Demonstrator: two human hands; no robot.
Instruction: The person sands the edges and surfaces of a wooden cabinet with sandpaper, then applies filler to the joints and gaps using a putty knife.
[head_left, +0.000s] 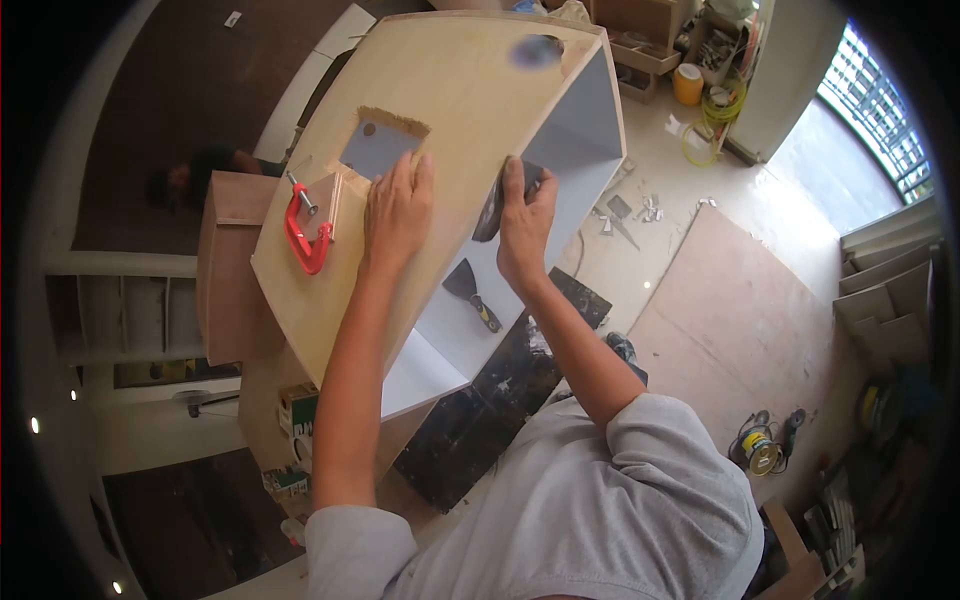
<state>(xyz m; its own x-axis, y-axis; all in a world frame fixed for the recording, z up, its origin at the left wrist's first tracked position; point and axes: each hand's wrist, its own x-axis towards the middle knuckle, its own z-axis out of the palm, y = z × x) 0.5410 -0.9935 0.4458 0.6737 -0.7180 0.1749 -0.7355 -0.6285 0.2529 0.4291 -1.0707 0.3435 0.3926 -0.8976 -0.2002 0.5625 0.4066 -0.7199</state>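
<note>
Daylight is pouring in from the window (880, 110) at upper right, glaring off the floor (800, 170). Fisheye distortion is bending the edges, and dark vignetting is ringing the soft corners.

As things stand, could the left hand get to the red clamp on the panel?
Probably yes. The left hand lies flat on the wooden panel, with the red clamp just beside it at the panel's edge. Only bare wood lies between; the right hand is on the other side.

The left hand (397, 212) lies flat on the plywood cabinet (455, 90), beside a square cutout (378, 148). The right hand (524, 225) grips a dark tool (492, 210) at the panel's edge. A red clamp (305, 238) sits nearby; a putty knife (470, 290) lies inside.
</note>
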